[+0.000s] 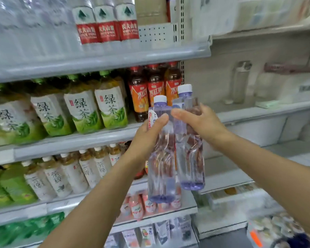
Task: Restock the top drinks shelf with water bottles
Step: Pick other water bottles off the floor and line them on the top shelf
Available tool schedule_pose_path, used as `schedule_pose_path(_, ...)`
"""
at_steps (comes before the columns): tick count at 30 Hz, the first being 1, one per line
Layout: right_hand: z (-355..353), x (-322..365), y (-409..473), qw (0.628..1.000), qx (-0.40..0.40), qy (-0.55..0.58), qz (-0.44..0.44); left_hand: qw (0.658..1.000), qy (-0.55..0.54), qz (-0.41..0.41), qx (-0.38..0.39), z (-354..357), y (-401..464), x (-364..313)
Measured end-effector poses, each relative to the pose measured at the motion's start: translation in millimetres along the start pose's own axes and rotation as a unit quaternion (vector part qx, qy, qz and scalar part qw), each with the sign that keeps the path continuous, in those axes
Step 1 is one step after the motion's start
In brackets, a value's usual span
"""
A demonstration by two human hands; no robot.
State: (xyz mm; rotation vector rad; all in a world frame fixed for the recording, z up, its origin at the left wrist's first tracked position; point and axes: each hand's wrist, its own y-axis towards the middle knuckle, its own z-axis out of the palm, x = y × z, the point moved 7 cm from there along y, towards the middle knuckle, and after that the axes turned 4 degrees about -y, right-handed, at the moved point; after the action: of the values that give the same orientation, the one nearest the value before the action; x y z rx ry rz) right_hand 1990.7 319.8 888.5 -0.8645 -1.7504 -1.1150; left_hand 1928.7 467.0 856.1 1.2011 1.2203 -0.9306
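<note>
Two clear, purple-tinted water bottles with white caps are held upright in front of the shelving. My left hand (147, 133) grips the left water bottle (160, 167) around its upper body. My right hand (199, 122) grips the right water bottle (190, 158), which sits slightly higher. The two bottles touch side by side. Above them, the top drinks shelf (100, 59) carries red-labelled water bottles (107, 24) in a row, with bare perforated back panel (157, 33) to their right.
The second shelf holds green tea bottles (79, 110) and orange-labelled iced tea bottles (156, 92). Lower shelves carry pale tea bottles (70, 172) and small cartons (147, 235). To the right stands a white shelving unit (258, 111) with blurred goods.
</note>
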Motion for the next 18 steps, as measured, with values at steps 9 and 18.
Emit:
schedule_pose_path(9,-6,82,58,0.998,-0.02,-0.025,-0.051,0.996,0.008,0.067,-0.051,-28,44,-93)
schedule_pose_path(18,-21,182,127,0.988,-0.059,-0.076,-0.119,0.987,0.064,0.118,-0.087,-71,93,-180)
